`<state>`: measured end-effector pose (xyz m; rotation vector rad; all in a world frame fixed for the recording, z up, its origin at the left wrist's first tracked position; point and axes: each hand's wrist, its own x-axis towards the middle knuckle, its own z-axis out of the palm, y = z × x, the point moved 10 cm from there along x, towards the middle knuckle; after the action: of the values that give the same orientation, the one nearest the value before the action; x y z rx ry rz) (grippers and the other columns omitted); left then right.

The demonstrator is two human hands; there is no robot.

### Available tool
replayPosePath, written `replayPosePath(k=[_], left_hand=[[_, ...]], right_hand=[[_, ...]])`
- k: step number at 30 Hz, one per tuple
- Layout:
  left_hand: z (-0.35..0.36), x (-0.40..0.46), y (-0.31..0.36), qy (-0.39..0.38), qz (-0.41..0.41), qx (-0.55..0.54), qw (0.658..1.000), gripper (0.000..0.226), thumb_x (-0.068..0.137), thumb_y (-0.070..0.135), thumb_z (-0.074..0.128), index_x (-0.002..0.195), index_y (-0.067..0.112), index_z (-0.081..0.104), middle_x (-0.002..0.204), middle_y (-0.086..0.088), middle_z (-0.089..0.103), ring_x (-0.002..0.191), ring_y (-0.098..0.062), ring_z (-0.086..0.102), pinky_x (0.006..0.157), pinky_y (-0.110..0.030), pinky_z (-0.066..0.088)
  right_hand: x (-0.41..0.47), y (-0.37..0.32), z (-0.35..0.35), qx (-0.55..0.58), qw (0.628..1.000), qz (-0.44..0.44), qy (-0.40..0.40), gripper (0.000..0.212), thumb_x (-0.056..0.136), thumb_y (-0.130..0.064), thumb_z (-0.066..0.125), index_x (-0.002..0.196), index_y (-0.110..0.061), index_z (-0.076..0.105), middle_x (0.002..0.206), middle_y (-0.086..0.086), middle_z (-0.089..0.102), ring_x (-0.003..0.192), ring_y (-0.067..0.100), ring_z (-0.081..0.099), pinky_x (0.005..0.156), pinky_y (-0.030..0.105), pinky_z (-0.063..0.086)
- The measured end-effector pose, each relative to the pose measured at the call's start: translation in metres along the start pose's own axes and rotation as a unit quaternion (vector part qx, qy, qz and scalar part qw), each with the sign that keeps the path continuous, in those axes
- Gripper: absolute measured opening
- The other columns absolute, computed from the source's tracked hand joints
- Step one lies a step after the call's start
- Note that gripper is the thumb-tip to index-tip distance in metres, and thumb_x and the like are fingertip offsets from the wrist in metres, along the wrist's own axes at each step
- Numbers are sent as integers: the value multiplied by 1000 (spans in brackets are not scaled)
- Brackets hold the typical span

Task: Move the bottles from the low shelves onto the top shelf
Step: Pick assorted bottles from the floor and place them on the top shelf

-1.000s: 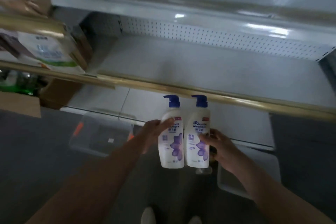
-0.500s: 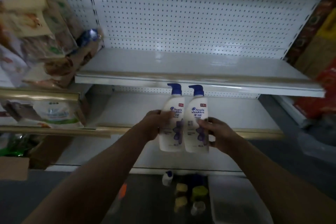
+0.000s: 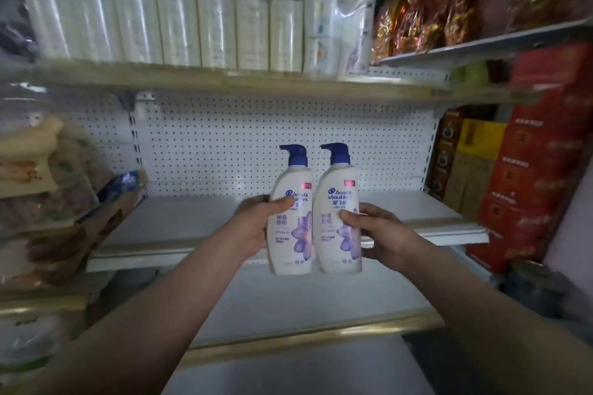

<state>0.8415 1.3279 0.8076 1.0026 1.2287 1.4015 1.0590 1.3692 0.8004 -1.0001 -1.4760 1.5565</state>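
Gripping one shampoo bottle in each fist, I hold the pair upright and side by side in front of the store shelving. My left hand (image 3: 252, 228) wraps the left bottle (image 3: 290, 218) from its outer side, thumb laid across the label; my right hand (image 3: 382, 234) clasps the right bottle (image 3: 338, 218) the same way, thumb on the front and fingers curled behind. Both bottles are white with dark blue pump tops and purple flower labels, their sides touching or very nearly so. They hang in the air, near me, clear of the bare white middle shelf (image 3: 417, 208) that lies behind and below them, with the pegboard back panel (image 3: 256, 138) farther off. Above, the top shelf (image 3: 224, 80) carries a row of wrapped white bottles (image 3: 179, 19) along its length. Brown paper packages (image 3: 48, 202) crowd the left side; red cartons (image 3: 539, 154) stack up on the right.
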Motion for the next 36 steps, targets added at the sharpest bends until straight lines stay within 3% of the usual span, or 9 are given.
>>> replayPosePath(k=[3, 8, 12, 17, 23, 26, 31, 33, 36], left_hand=[[18, 4, 48, -16, 43, -13, 999, 33, 81, 16, 77, 109, 1, 69, 93, -14, 77, 69, -20, 75, 58, -28, 55], [49, 19, 114, -29, 106, -13, 994, 32, 80, 17, 77, 106, 0, 69, 95, -16, 77, 70, -20, 74, 63, -30, 55], [72, 35, 151, -28, 135, -18, 990, 36, 85, 17, 75, 115, -2, 67, 101, -17, 76, 76, -24, 73, 67, -33, 54], [115, 59, 195, -57, 158, 0, 986, 18, 93, 23, 67, 104, 8, 70, 90, -8, 77, 72, -17, 73, 63, -29, 54], [156, 94, 243, -27, 182, -31, 982, 33, 89, 18, 72, 116, 0, 67, 101, -16, 76, 86, -28, 73, 74, -41, 58], [181, 114, 258, -36, 189, -38, 981, 31, 89, 19, 71, 114, 2, 68, 98, -14, 77, 78, -25, 75, 60, -37, 59], [217, 134, 281, -15, 228, -49, 972, 12, 92, 11, 69, 98, 2, 67, 79, -10, 77, 62, -20, 74, 48, -31, 57], [234, 140, 286, -23, 228, -35, 973, 11, 96, 12, 64, 89, 4, 65, 66, -7, 74, 54, -17, 71, 48, -31, 57], [254, 155, 291, -23, 225, -31, 974, 15, 98, 15, 61, 87, 5, 63, 63, -9, 72, 50, -21, 67, 48, -32, 57]], right_hand=[[1, -44, -7, 3, 999, -37, -6, 40, 68, -33, 87, 102, -17, 74, 87, 12, 70, 72, 25, 67, 69, 33, 56], [10, -108, -29, -21, 996, -86, -2, 37, 74, -35, 84, 104, -17, 72, 92, 15, 72, 86, 28, 64, 73, 34, 55], [24, -151, -50, -42, 992, -118, -12, 31, 79, -36, 81, 100, -15, 71, 84, 17, 70, 74, 25, 62, 68, 32, 55], [48, -205, -83, -56, 986, -158, -15, 48, 74, -37, 82, 112, -10, 69, 90, 17, 70, 91, 29, 64, 75, 39, 56], [72, -268, -120, -63, 979, -188, -38, 26, 81, -31, 78, 93, -11, 67, 74, 18, 68, 61, 26, 58, 62, 31, 55], [81, -293, -143, -69, 975, -207, -39, 15, 91, -26, 71, 89, -12, 67, 72, 15, 66, 54, 20, 59, 61, 29, 56], [104, -314, -178, -90, 973, -207, -38, 26, 84, -35, 73, 77, -11, 65, 67, 14, 64, 59, 21, 56, 73, 34, 52], [113, -321, -191, -76, 974, -209, -33, 25, 78, -36, 75, 82, -13, 67, 67, 12, 65, 64, 22, 58, 76, 36, 51], [125, -331, -210, -81, 973, -213, -25, 23, 84, -34, 74, 84, -12, 68, 68, 13, 65, 66, 21, 59, 78, 38, 51]])
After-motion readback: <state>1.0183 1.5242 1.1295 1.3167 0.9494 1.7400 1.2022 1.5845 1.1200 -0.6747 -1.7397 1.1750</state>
